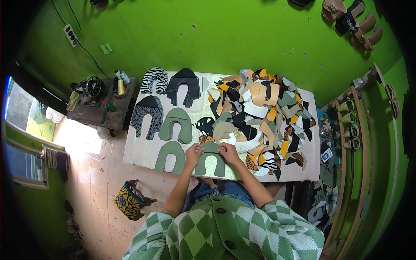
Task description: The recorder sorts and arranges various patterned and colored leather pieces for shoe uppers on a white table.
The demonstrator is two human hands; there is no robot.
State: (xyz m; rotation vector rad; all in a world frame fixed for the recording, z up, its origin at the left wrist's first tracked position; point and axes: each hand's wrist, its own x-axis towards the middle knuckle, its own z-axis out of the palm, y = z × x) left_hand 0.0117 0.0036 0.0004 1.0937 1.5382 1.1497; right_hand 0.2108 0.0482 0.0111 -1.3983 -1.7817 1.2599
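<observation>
At the near edge of the table, a green U-shaped shoe-upper piece (211,148) lies with its two legs toward me. My left hand (194,153) pinches its upper left corner, fingers closed. On the upper right corner, the closed fingers of my right hand (227,152) grip the same piece. Just left of my left hand lies another green U-shaped piece (164,158). Beyond it are a green stack (175,117), a dark patterned stack (149,112), a zebra-print stack (154,78) and a black stack (183,82), all similarly arched.
A heap of mixed cut scraps (260,117) covers the right half of the pale table (310,164). Left stands a small table with a sewing machine (92,88) and thread cones (121,86). A patterned bag (130,201) rests on the floor. Racks with sandals (348,117) line the right wall.
</observation>
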